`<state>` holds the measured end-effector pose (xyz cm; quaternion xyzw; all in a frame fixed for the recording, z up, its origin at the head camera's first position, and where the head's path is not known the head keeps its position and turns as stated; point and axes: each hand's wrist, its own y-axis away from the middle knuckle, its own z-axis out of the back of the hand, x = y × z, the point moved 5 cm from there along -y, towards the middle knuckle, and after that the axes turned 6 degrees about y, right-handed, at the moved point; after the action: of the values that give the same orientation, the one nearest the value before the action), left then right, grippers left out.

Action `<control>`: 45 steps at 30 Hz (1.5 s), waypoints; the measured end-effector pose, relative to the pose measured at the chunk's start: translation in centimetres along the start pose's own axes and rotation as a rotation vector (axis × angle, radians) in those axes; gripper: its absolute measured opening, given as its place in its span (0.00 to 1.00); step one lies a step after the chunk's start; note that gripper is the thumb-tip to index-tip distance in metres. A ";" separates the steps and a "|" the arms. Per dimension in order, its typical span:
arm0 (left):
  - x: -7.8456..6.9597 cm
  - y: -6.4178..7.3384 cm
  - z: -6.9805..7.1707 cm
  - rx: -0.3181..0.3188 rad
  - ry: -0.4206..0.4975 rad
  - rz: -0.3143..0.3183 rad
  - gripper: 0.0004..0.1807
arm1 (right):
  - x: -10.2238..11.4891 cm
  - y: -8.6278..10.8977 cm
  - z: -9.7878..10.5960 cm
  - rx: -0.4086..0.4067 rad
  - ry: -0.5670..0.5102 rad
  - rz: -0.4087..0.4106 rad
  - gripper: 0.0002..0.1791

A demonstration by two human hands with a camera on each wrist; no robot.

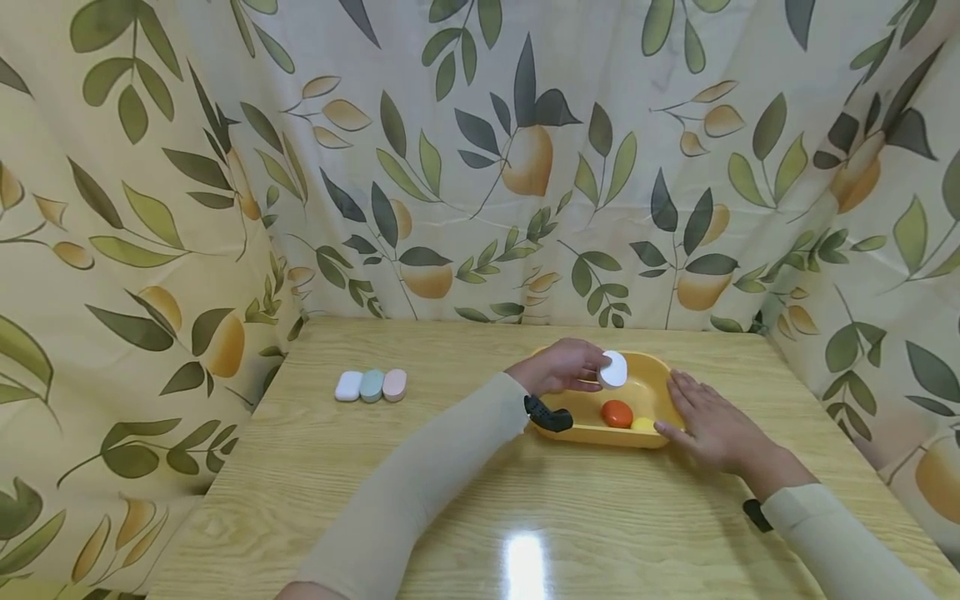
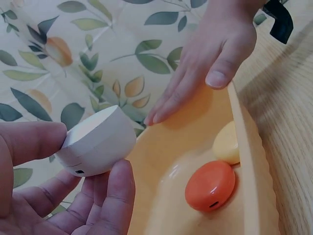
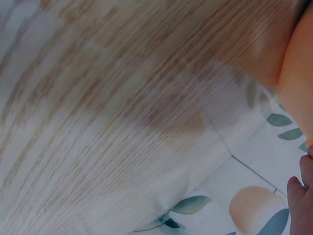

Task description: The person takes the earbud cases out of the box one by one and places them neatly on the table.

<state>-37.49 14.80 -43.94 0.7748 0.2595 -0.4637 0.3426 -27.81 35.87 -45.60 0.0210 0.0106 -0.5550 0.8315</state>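
My left hand (image 1: 561, 367) pinches a white rounded case (image 1: 613, 371) between thumb and fingers, above the yellow-orange tray (image 1: 600, 437). In the left wrist view, the white case (image 2: 100, 142) is tilted and shows a small dark port slot, like an earbud charging case. Below it, an orange-red rounded case (image 2: 210, 186) with a similar slot lies in the tray beside a yellow one (image 2: 228, 143). My right hand (image 1: 712, 425) rests against the tray's right end, fingers straight. Only a few fingertips (image 3: 301, 193) and part of the tray wall (image 3: 298, 83) show in the right wrist view.
A white case (image 1: 348, 386), a green case (image 1: 372, 386) and a pink case (image 1: 394, 385) stand side by side on the left of the wooden table (image 1: 480, 508). Leaf-and-fruit patterned curtain (image 1: 480, 208) encloses the table at the back and sides.
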 end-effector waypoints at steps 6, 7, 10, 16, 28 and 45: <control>0.1 0.7 1.4 -0.010 0.030 -0.010 0.10 | 0.2 -0.1 -0.1 -0.009 0.007 0.010 0.48; 0.1 0.8 1.7 -0.013 0.034 -0.013 0.10 | 0.1 -0.2 -0.1 -0.010 0.010 0.013 0.48; 0.0 1.3 2.4 -0.032 0.049 -0.020 0.09 | 0.0 -0.2 -0.2 -0.011 0.009 0.017 0.48; -0.2 2.1 3.5 -0.040 0.075 -0.030 0.08 | -0.1 0.0 -0.3 -0.014 0.006 0.016 0.47; -0.7 3.4 5.3 -0.058 0.069 -0.045 0.06 | -0.2 0.0 -0.2 -0.031 0.019 0.027 0.47; -0.6 5.7 8.4 -0.065 0.040 -0.105 0.10 | -0.1 -0.1 0.2 -0.019 0.077 0.043 0.48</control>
<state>-38.16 4.71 -44.60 0.7577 0.3216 -0.4567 0.3375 -28.00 35.93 -45.44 0.0347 0.0472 -0.5357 0.8424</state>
